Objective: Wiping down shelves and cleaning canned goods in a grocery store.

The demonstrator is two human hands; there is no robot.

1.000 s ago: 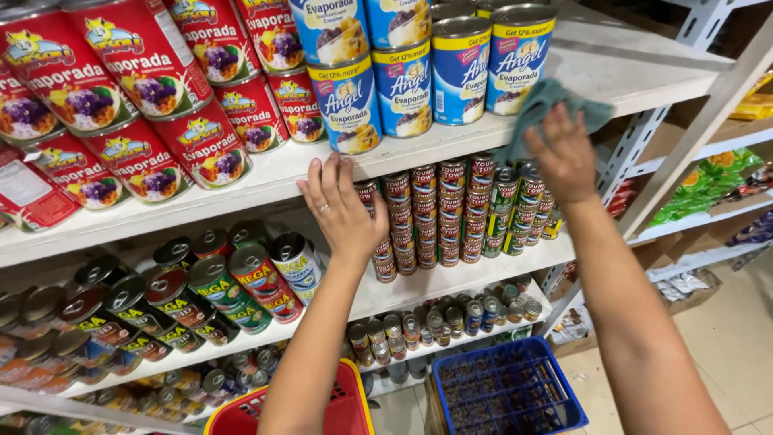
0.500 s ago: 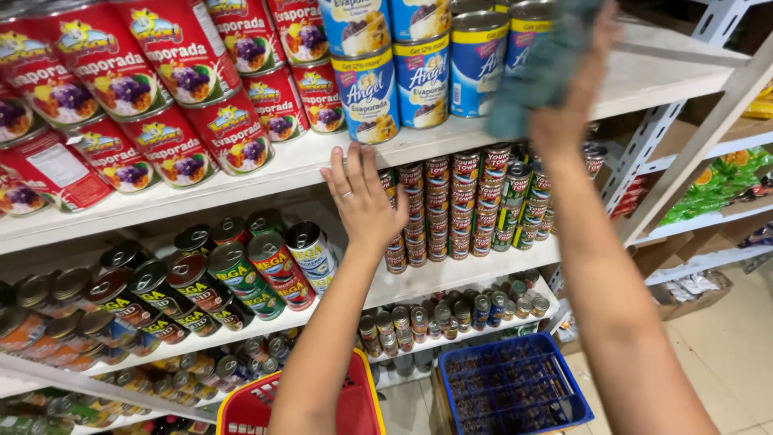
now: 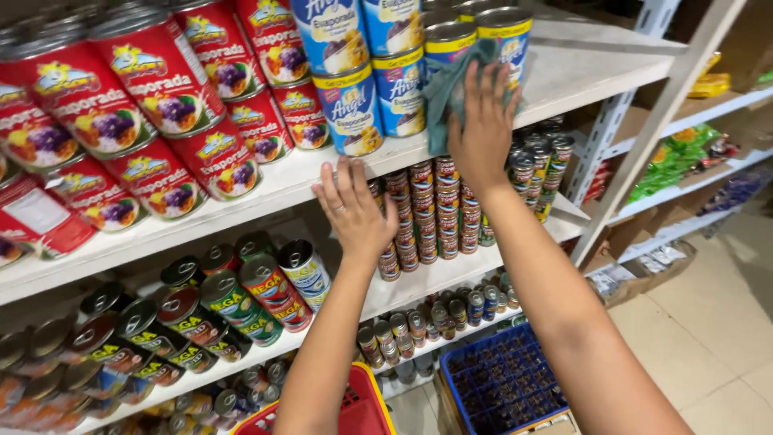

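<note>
My right hand (image 3: 481, 129) presses a teal cloth (image 3: 445, 90) against blue and yellow cans (image 3: 451, 50) standing on the top white shelf (image 3: 580, 68). My left hand (image 3: 354, 208) rests with fingers spread on the front edge of that same shelf, just below two blue-labelled cans (image 3: 350, 109). Several small red cans (image 3: 427, 209) are stacked on the shelf underneath, between both forearms.
Big red cans (image 3: 157, 76) fill the upper shelf at left. Green and red tins (image 3: 233, 302) lie on their sides below. A red basket (image 3: 354, 407) and a blue crate (image 3: 503, 379) sit near the floor. A slanted white shelf post (image 3: 644, 137) rises at right.
My right hand has dropped from high up and now holds the cloth flat against the cans. The left hand has stayed on the shelf edge.
</note>
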